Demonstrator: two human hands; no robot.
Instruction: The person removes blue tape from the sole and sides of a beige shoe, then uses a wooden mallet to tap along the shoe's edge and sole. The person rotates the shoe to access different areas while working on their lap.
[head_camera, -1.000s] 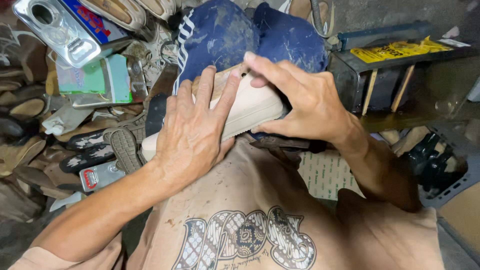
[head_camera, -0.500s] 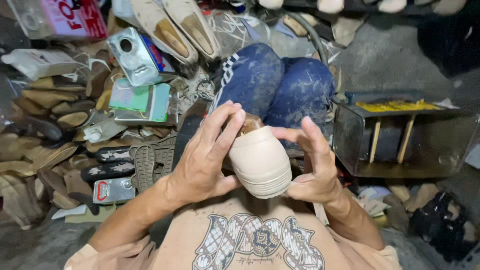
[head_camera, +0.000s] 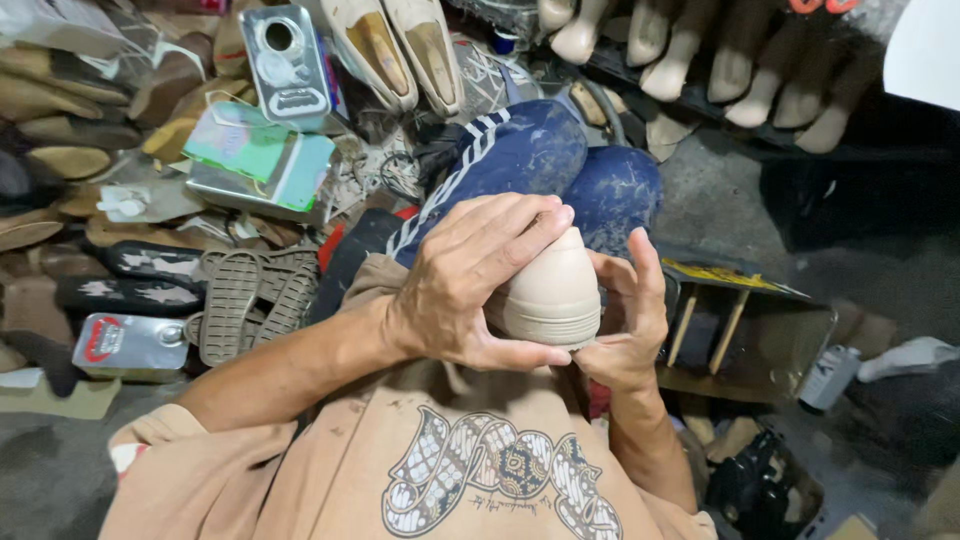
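I hold a beige shoe (head_camera: 552, 292) upright in front of my chest, its rounded ribbed sole end pointing toward me. My left hand (head_camera: 470, 280) wraps over its top and left side, thumb pressed along the sole edge. My right hand (head_camera: 625, 320) cups the right side and underside, fingers raised beside it. Beyond the shoe lie my knees in dirty blue trousers (head_camera: 560, 165) with white stripes.
Loose grey soles (head_camera: 245, 300) and dark shoes lie at the left. Metal cans (head_camera: 285, 55) (head_camera: 130, 345) and a green box (head_camera: 260, 155) sit among them. A pair of beige shoes (head_camera: 395, 45) lies ahead. Shoe lasts (head_camera: 700, 60) line a dark shelf; a small wooden stand (head_camera: 745, 330) is right.
The shoe turned from lying across my hands to standing end-on toward me. My left hand closed over its top; the view swung right and back.
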